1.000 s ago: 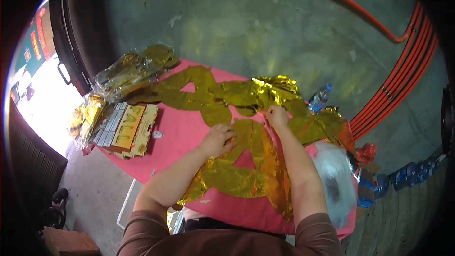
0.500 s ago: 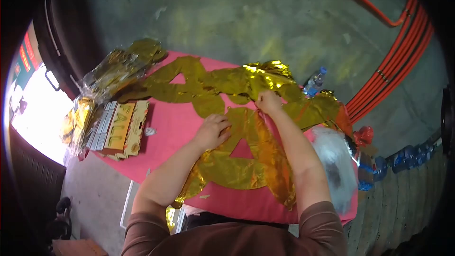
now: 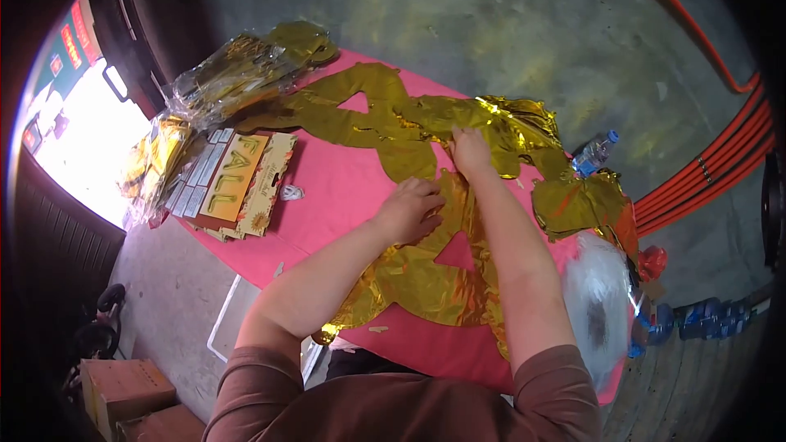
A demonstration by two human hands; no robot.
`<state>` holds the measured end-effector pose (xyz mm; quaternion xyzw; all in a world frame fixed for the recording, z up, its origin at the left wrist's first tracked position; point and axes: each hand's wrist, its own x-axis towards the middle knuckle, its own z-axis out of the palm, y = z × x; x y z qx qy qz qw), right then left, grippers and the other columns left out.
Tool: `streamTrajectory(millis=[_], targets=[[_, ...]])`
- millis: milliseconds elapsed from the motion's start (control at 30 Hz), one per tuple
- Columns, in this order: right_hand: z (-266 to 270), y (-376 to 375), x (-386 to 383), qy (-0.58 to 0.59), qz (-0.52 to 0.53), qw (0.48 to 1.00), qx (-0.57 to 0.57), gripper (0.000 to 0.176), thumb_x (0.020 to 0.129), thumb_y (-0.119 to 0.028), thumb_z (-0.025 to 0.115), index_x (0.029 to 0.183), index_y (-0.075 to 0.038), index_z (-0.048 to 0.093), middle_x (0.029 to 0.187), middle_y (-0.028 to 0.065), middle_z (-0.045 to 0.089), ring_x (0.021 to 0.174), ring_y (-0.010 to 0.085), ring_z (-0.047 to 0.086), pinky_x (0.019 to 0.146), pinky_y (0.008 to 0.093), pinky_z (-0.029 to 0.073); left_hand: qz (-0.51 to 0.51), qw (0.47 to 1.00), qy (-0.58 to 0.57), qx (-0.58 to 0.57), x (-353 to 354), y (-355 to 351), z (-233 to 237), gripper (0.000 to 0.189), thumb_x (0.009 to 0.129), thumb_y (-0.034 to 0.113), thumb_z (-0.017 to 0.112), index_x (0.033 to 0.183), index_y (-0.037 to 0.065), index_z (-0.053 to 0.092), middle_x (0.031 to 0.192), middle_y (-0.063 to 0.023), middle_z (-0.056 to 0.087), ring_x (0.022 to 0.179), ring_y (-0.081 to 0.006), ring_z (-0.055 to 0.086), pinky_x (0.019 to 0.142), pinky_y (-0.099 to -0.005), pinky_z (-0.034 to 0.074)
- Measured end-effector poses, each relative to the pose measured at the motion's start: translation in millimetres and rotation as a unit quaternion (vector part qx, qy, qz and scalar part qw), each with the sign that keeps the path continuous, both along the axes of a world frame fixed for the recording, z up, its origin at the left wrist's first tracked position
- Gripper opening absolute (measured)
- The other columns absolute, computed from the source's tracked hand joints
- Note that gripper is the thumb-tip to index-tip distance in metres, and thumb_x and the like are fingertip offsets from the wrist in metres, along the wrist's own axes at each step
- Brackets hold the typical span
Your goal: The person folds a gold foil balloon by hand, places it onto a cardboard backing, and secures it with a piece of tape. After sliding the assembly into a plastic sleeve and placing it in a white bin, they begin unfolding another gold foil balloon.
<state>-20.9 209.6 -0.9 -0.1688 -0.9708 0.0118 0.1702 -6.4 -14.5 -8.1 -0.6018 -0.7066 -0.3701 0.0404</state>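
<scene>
A flat gold foil balloon (image 3: 413, 274) with a triangular hole, shaped like a letter A, lies in front of me. My left hand (image 3: 408, 211) lies on its upper left edge, fingers bent and apart. At its top, my right hand (image 3: 470, 152) is closed, apparently pinching the foil; its fingertips are partly hidden. My right forearm covers part of the balloon's right side. Just beyond my hands, more flat gold foil balloons (image 3: 360, 119) stretch across the table, with crinkled shiny foil (image 3: 524, 120) at the far right of my right hand.
The pink-covered table (image 3: 327, 188) bears a stack of FALL printed packages (image 3: 237, 180), clear bags of gold foil (image 3: 233, 74) and a clear plastic bag (image 3: 598, 303). A water bottle (image 3: 596, 153) is at the far right edge. Cardboard boxes (image 3: 127, 393) stand on the floor, lower left.
The view has turned, so the table appears shifted and tilted. My left hand stays on the foil's left edge and my right hand at its top; the right forearm covers more of the balloon.
</scene>
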Motion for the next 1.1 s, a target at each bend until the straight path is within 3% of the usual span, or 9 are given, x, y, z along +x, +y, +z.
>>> streamTrajectory(millis=[200,267,367,600,667,767,867,967,1100], targets=[[-9,22,-10,0.025,0.033,0.998,0.038,0.016,0.077,-0.020,0.066,0.075,-0.004,0.064,0.090,0.0162,0.064,0.078,0.0353,0.061,0.070,0.0437,0.050,0.004,1.000,-0.006,0.000,-1,2,-4,0.030,0.076,0.020,0.068,0.103,0.007,0.063,0.114,-0.0106,0.055,0.107,-0.0309,0.049,0.093,-0.0405,0.039],[-11,31,-10,0.147,0.091,0.981,-0.091,0.022,0.072,-0.018,0.072,0.064,-0.003,0.059,0.061,0.0108,0.055,0.059,0.0275,0.058,0.059,0.0389,0.047,0.006,1.000,-0.008,0.001,0,2,-5,0.030,0.076,0.019,0.068,0.104,0.007,0.063,0.114,-0.0101,0.055,0.107,-0.0308,0.049,0.093,-0.0405,0.039],[-15,39,-11,0.148,0.045,0.950,-0.271,0.028,0.066,-0.018,0.077,0.059,-0.002,0.056,0.057,0.0095,0.055,0.053,0.0195,0.054,0.052,0.0346,0.044,0.014,0.999,-0.026,-0.019,1,1,-2,0.029,0.077,0.023,0.068,0.102,0.009,0.064,0.113,-0.0087,0.055,0.110,-0.0285,0.047,0.099,-0.0396,0.035],[3,41,-7,0.118,0.007,0.904,-0.411,0.033,0.076,-0.022,0.074,0.057,-0.003,0.054,0.053,0.0052,0.051,0.050,0.0109,0.045,0.048,0.0296,0.037,0.012,0.999,-0.035,-0.024,1,1,-3,0.030,0.077,0.022,0.068,0.103,0.008,0.064,0.114,-0.0085,0.055,0.112,-0.0278,0.047,0.099,-0.0391,0.036],[1,39,-6,0.139,0.023,0.836,-0.531,0.030,0.082,-0.022,0.068,0.063,0.000,0.058,0.054,0.0068,0.052,0.051,0.0106,0.046,0.049,0.0302,0.039,0.011,0.999,-0.035,-0.024,0,1,-3,0.030,0.077,0.022,0.068,0.103,0.008,0.064,0.114,-0.0085,0.055,0.112,-0.0278,0.047,0.099,-0.0392,0.036],[-2,46,-10,0.112,0.087,0.920,-0.365,0.020,0.083,-0.017,0.064,0.075,0.001,0.063,0.061,0.0108,0.059,0.056,0.0181,0.056,0.055,0.0333,0.045,0.006,1.000,-0.022,-0.006,0,2,-5,0.030,0.077,0.021,0.067,0.104,0.007,0.064,0.115,-0.0097,0.055,0.107,-0.0291,0.048,0.093,-0.0393,0.039],[-7,37,-21,0.191,0.153,0.945,-0.216,0.012,0.079,-0.013,0.063,0.080,-0.001,0.066,0.069,0.0135,0.063,0.067,0.0278,0.062,0.065,0.0367,0.049,0.011,1.000,-0.013,0.002,1,2,-6,0.030,0.077,0.021,0.067,0.103,0.007,0.064,0.115,-0.0097,0.055,0.108,-0.0290,0.048,0.094,-0.0389,0.039],[-12,19,-30,0.266,0.189,0.930,-0.171,0.008,0.076,-0.006,0.064,0.073,0.001,0.061,0.059,0.0100,0.056,0.057,0.0192,0.055,0.058,0.0309,0.045,0.016,1.000,-0.017,-0.005,1,1,-2,0.030,0.077,0.021,0.067,0.103,0.007,0.065,0.115,-0.0098,0.055,0.108,-0.0292,0.048,0.094,-0.0391,0.039],[-13,6,-31,0.188,0.138,0.951,-0.202,0.011,0.071,-0.006,0.070,0.071,0.001,0.062,0.057,0.0095,0.056,0.055,0.0169,0.054,0.056,0.0299,0.045,0.013,0.999,-0.022,-0.018,1,1,2,0.030,0.077,0.021,0.067,0.104,0.007,0.064,0.116,-0.0103,0.055,0.108,-0.0298,0.048,0.094,-0.0395,0.039]])
